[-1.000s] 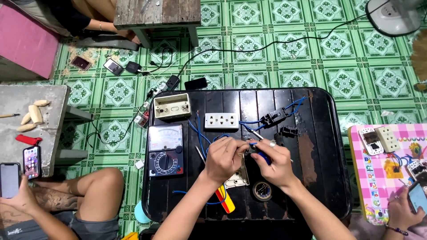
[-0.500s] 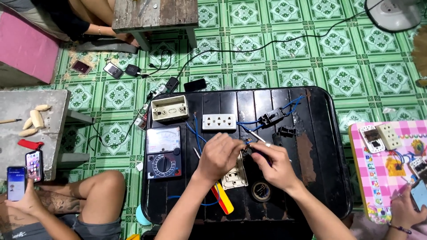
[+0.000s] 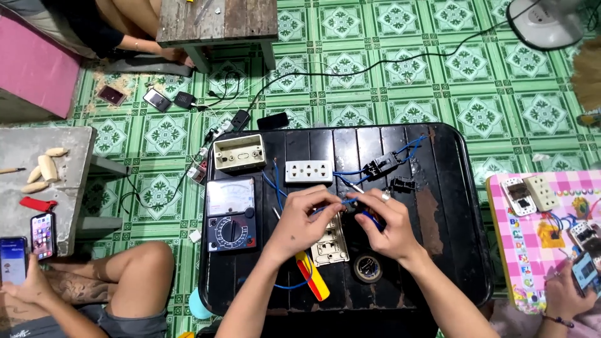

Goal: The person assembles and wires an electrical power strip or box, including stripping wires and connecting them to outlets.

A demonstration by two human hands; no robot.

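Your left hand (image 3: pixel 307 216) and right hand (image 3: pixel 385 219) meet near the middle of the black worktop (image 3: pixel 447 250), fingertips almost touching. The fingers of both hands are pinched on the blue wire (image 3: pixel 350 201) that runs between them; the exact grip under the fingertips is too small to make out.

Straight below your hands, toward six o'clock, a cream socket plate (image 3: pixel 330 245) lies flat, partly covered by your left hand. At twelve o'clock from your hands sits a white outlet strip (image 3: pixel 308 171), and at one o'clock a black switch block (image 3: pixel 382 166) with blue leads trailing off it. A second small black part (image 3: pixel 402 184) lies just beside it, lower down.

At nine o'clock from your left hand rests the analogue multimeter (image 3: pixel 231 213), and beyond it at eleven o'clock an empty cream wall box (image 3: pixel 239 152). At five o'clock a roll of black tape (image 3: pixel 368 268) lies close to your right wrist. A red-and-yellow handled tool (image 3: pixel 313 281) pokes out under your left forearm.

Off the worktop at nine o'clock, another person holds a phone (image 3: pixel 12 260).
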